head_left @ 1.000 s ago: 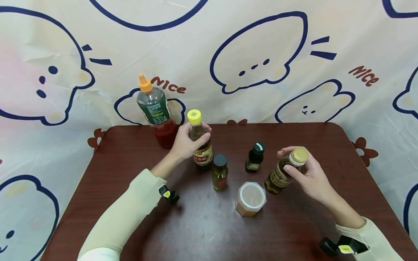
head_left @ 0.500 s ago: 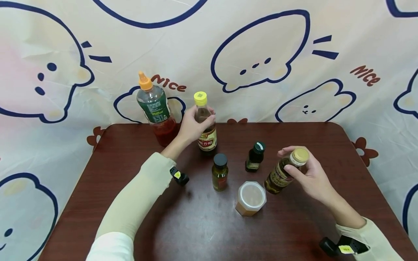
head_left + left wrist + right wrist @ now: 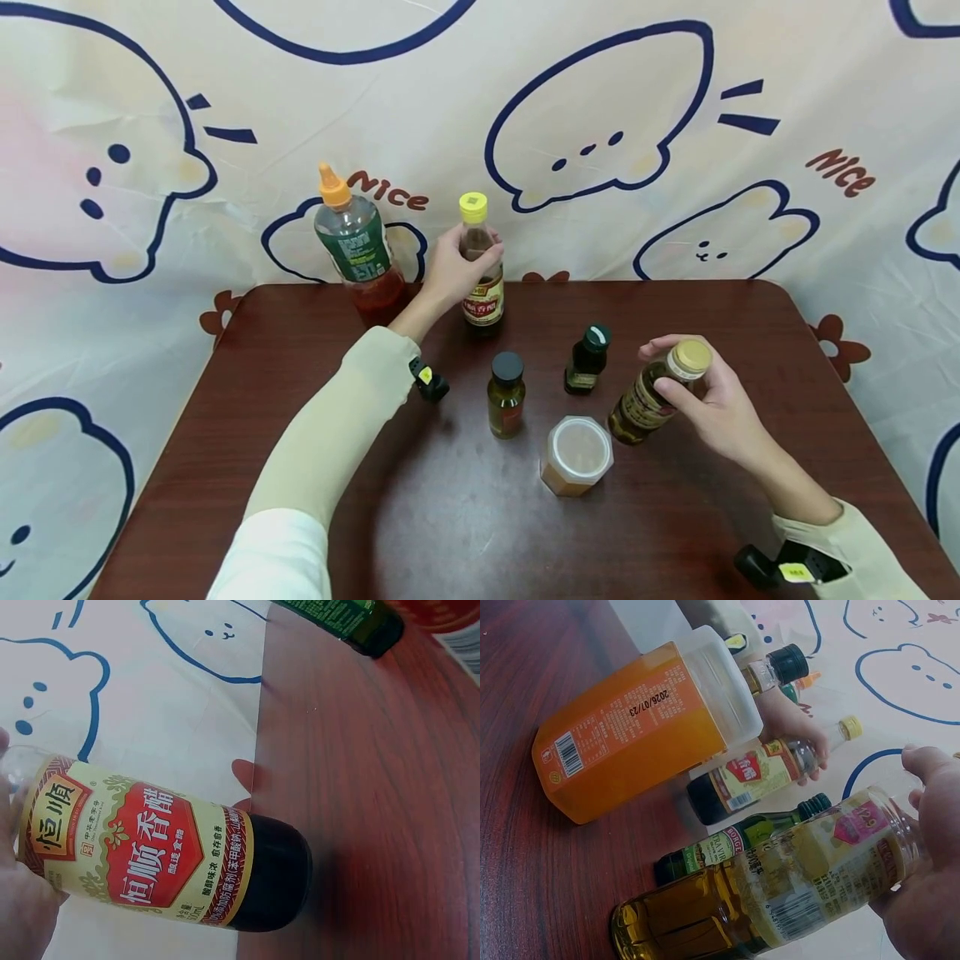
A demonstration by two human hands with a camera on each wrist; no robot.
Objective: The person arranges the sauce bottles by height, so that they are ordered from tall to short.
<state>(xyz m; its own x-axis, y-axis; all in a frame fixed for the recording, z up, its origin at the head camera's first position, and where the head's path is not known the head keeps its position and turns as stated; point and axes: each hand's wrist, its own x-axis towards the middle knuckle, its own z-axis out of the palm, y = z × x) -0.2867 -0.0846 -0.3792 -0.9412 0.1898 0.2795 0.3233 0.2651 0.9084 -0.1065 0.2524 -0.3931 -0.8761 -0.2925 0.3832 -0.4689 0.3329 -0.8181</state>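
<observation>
My left hand (image 3: 459,268) grips the neck of a yellow-capped vinegar bottle (image 3: 483,302) near the table's back edge. In the left wrist view the vinegar bottle (image 3: 150,847) shows a red and cream label over dark liquid, its base close to the tabletop. My right hand (image 3: 718,407) holds a glass bottle of amber liquid (image 3: 639,408) with a pale yellow cap. It leans, with its base at the table, thumb and fingers round its upper part. Beside it are a small green olive oil bottle (image 3: 727,844) and a honey-coloured jar (image 3: 637,735) with a white lid.
A squeeze bottle of red sauce (image 3: 358,250) with an orange nozzle stands at the back left. In front of my left hand is a small dark-capped bottle (image 3: 507,400). Behind the brown table (image 3: 450,517) hangs a cartoon-printed cloth (image 3: 570,242).
My left hand has carried the vinegar bottle toward the back edge and slightly right, out from behind the small dark-capped bottle. My right hand and its bottle stay in place.
</observation>
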